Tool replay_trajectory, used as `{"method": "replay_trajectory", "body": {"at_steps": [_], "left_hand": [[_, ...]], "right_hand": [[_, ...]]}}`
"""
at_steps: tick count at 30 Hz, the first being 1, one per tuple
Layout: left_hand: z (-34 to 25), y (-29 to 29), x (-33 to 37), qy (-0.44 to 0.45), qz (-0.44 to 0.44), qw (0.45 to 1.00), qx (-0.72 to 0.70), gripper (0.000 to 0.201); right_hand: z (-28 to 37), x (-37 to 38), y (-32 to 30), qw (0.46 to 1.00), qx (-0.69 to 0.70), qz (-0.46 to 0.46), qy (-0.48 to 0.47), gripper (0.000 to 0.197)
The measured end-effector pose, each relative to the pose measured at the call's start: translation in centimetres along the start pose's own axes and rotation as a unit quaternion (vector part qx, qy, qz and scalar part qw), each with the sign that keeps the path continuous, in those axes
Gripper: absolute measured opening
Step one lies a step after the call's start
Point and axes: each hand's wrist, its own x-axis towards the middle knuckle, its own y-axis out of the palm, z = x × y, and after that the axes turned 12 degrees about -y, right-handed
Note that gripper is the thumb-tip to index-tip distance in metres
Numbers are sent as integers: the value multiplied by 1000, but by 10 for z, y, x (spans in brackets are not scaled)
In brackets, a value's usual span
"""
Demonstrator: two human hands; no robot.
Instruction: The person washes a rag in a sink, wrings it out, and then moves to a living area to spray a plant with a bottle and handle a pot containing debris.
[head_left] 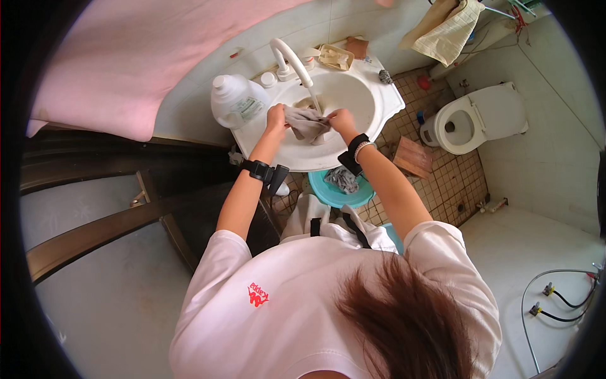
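A wet-looking grey cloth [307, 125] is stretched between my two hands over the white sink basin [356, 95]. My left hand [276, 120] is closed on the cloth's left end, and my right hand [342, 121] pinches its right end. From the white curved faucet [293, 60] a thin stream of water falls onto or just behind the cloth. Behind it, something brownish lies in the bottom of the basin, partly hidden. The cloth's exact kind cannot be made out.
A large white jug [237, 101] stands on the sink's left edge. A soap dish [336, 57] and a scrubber [386, 77] sit along the back and right rim. Below is a teal basin [344, 194] holding grey cloth. A toilet [464, 123] is to the right.
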Motion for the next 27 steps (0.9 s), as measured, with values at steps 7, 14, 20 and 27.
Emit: {"method": "replay_trajectory", "body": {"at_steps": [7, 14, 20, 27], "left_hand": [[-18, -29, -13, -16, -51, 999, -2, 20], [-12, 9, 3, 56, -18, 987, 152, 21], [-5, 53, 16, -71, 58, 994, 51, 13], [-3, 73, 24, -172, 96, 978, -74, 7]], "right_hand": [[-13, -6, -25, 991, -50, -120, -12, 11], [-21, -2, -23, 981, -69, -113, -139, 27], [-16, -14, -25, 999, -6, 51, -16, 44], [8, -24, -14, 961, 42, -103, -252, 62]]}}
